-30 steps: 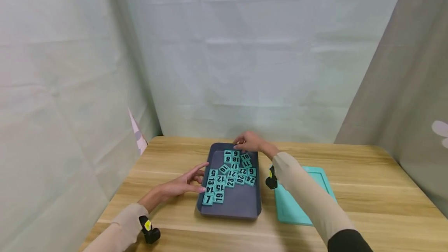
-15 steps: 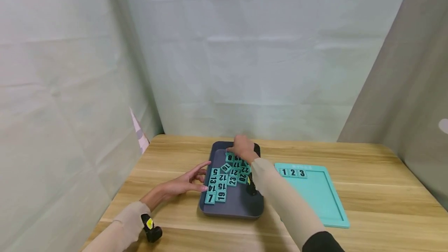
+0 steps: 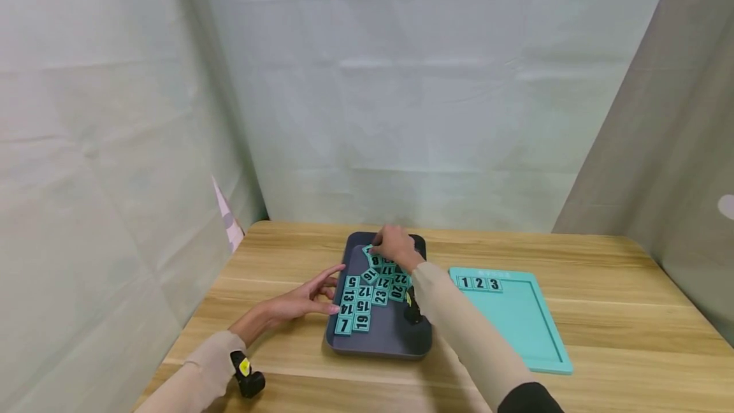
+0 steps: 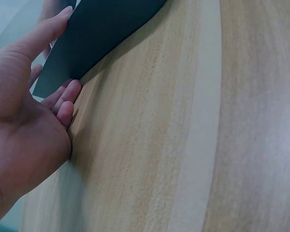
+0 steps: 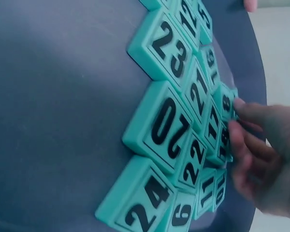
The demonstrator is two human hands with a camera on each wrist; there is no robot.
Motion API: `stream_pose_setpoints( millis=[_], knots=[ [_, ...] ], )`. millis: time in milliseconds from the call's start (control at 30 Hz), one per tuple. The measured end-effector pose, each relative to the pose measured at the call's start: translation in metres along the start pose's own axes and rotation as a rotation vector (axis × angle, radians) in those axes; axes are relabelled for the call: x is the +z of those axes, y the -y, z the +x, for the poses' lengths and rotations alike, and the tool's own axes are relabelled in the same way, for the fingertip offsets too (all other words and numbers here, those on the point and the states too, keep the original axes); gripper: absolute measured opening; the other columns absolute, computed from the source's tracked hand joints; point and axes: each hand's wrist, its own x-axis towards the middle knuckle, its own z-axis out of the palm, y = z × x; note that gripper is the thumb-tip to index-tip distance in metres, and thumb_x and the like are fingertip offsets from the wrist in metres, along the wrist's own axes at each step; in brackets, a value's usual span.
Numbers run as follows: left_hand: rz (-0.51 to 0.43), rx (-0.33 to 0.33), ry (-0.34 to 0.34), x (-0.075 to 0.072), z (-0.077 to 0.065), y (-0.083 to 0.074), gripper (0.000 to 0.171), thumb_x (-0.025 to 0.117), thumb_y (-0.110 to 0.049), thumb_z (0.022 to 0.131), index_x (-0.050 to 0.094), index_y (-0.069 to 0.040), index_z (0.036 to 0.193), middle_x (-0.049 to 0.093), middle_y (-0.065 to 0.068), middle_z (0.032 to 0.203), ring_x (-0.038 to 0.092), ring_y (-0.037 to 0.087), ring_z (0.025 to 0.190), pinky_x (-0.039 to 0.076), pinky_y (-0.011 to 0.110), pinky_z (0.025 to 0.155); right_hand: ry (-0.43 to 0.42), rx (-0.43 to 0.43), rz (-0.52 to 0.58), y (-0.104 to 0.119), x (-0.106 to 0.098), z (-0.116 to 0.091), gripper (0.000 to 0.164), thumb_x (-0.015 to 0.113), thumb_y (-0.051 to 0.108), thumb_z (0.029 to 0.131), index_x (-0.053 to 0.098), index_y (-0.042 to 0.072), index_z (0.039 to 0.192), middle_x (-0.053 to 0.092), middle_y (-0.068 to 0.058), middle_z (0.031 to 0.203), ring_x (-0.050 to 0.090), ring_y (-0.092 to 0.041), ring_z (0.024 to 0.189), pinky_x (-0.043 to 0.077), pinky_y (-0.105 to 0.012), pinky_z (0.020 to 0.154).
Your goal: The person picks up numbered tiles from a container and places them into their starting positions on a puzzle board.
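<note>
The dark grey tray [image 3: 390, 340] holds several teal number tiles [image 3: 362, 322]. At its far end my right hand [image 3: 395, 245] is bent over the tiles, thumb and fingertips pinching a slightly turned number tile [image 3: 366, 250], its number mostly covered. In the right wrist view the thumb [image 5: 241, 107] and forefinger meet beside the 8 tile [image 5: 225, 102] and the 18 tile; the pinched tile is nearly hidden. My left hand [image 3: 301, 303] touches the tray's left rim with thumb and forefinger. The left wrist view shows its other fingers [image 4: 67, 104] loosely bent by the tray's outer wall [image 4: 106, 34].
To the right of the tray lies a teal board [image 3: 516, 317] with a raised rim. The tiles 1, 2 and 3 [image 3: 479, 283] stand in a row at its upper left. A pale curtain [image 3: 401, 113] hangs behind the wooden table [image 3: 619, 311].
My right hand has moved left over the far tiles, and the tile under its fingertips has turned askew. The view has shifted, showing more of the teal board. The left hand stays at the rim.
</note>
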Motion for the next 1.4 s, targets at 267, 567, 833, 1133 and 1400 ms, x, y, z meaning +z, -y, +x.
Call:
stream_pose_setpoints(
  millis=[267, 567, 833, 1133, 1400],
  knots=[
    [-0.014, -0.005, 0.007, -0.002, 0.000, 0.001, 0.086, 0.071, -0.025, 0.097, 0.018, -0.035, 0.163, 0.033, 0.016, 0.156, 0.039, 0.029, 0.127, 0.033, 0.041, 0.099, 0.183, -0.130, 0.069, -0.005, -0.003, 0.001, 0.038, 0.077, 0.029, 0.093, 0.072, 0.011, 0.126, 0.075, -0.002, 0.082, 0.060, -0.010, 0.053, 0.046, -0.023, 0.056],
    [-0.029, 0.005, 0.012, -0.001, -0.001, -0.001, 0.086, 0.071, -0.023, 0.096, 0.019, -0.033, 0.163, 0.034, 0.018, 0.155, 0.039, 0.029, 0.126, 0.033, 0.040, 0.099, 0.200, -0.073, 0.017, 0.001, -0.003, -0.001, 0.040, 0.075, 0.033, 0.094, 0.070, 0.014, 0.129, 0.073, -0.007, 0.120, 0.062, -0.011, 0.060, 0.049, -0.027, 0.060],
    [-0.033, 0.004, 0.009, 0.000, 0.000, -0.002, 0.086, 0.072, -0.022, 0.096, 0.019, -0.033, 0.163, 0.034, 0.018, 0.156, 0.040, 0.029, 0.125, 0.033, 0.039, 0.099, 0.181, -0.049, -0.007, -0.001, -0.005, -0.002, 0.042, 0.073, 0.034, 0.096, 0.069, 0.009, 0.130, 0.075, -0.008, 0.113, 0.063, -0.011, 0.061, 0.052, -0.029, 0.065],
    [-0.029, 0.008, 0.014, -0.002, 0.000, -0.002, 0.087, 0.072, -0.023, 0.096, 0.018, -0.032, 0.164, 0.034, 0.018, 0.155, 0.040, 0.029, 0.125, 0.033, 0.039, 0.098, 0.172, -0.098, -0.041, -0.008, -0.006, 0.002, 0.038, 0.072, 0.033, 0.096, 0.072, 0.010, 0.126, 0.075, -0.009, 0.120, 0.066, -0.008, 0.061, 0.056, -0.029, 0.071],
    [-0.003, 0.012, 0.010, -0.004, -0.001, 0.000, 0.086, 0.071, -0.024, 0.097, 0.018, -0.032, 0.163, 0.034, 0.018, 0.155, 0.040, 0.029, 0.125, 0.033, 0.040, 0.099, 0.167, -0.120, 0.003, -0.004, -0.011, -0.002, 0.036, 0.076, 0.028, 0.093, 0.073, 0.009, 0.124, 0.075, -0.010, 0.118, 0.069, -0.013, 0.064, 0.054, -0.026, 0.067]
  ],
)
